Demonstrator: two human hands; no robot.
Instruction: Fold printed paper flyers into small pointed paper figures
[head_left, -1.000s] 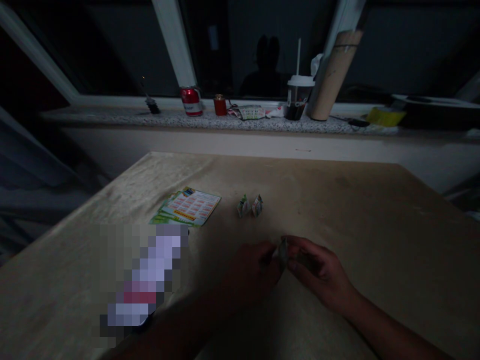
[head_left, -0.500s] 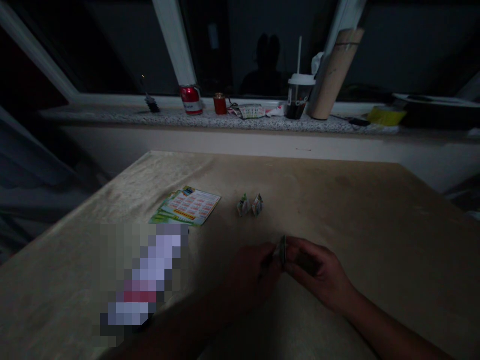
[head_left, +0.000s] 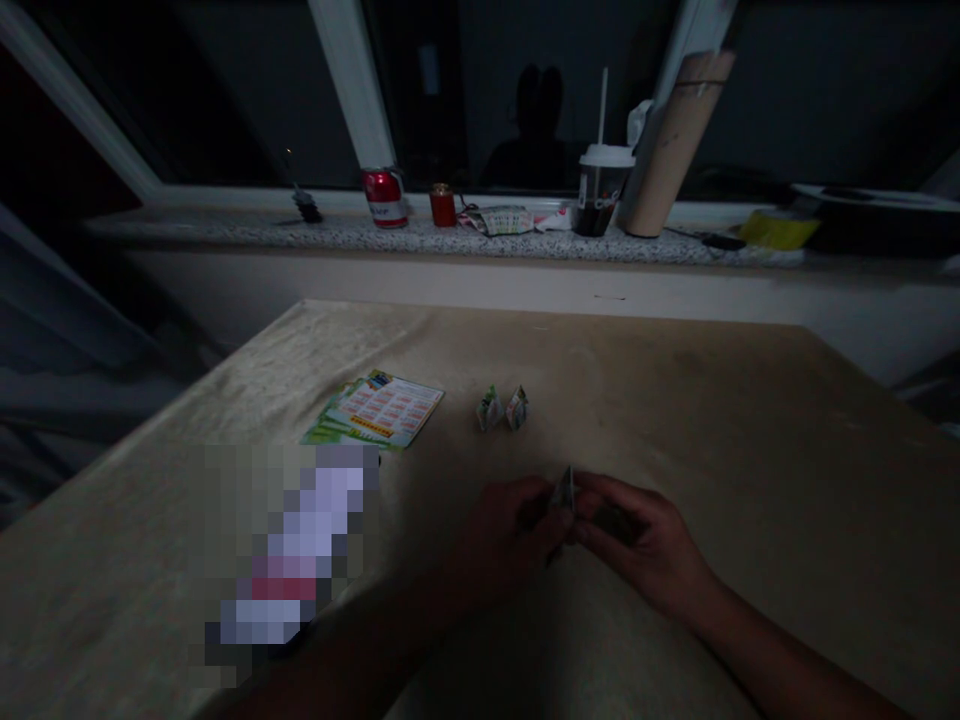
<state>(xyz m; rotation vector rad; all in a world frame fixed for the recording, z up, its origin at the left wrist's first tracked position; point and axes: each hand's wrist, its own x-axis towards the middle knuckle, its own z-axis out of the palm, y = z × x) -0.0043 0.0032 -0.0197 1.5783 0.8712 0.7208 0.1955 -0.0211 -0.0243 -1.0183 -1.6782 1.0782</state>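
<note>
Low over the front of the table, a small folded piece of paper (head_left: 563, 490) is pinched between my two hands, one narrow tip pointing up. My left hand (head_left: 510, 530), in deep shadow, grips it from the left with the thumb across its lower part. From the other side my right hand (head_left: 645, 540) pinches its edge between thumb and fingers. Beyond the hands, two small folded paper pieces (head_left: 488, 409) stand side by side. A fanned stack of printed sheets (head_left: 382, 408), green and white, lies to their left.
A pixelated, lit object (head_left: 300, 550) lies on the table (head_left: 675, 400) to the left. Along the windowsill (head_left: 420, 238) stand a red can (head_left: 385, 198), a small red jar (head_left: 442, 206), a lidded cup with a straw (head_left: 598, 195) and a tall tan cylinder (head_left: 675, 150).
Both hands stay in nearly the same place. The paper between them has turned slightly, and my left thumb now lies across it. The camera view has shifted a little.
</note>
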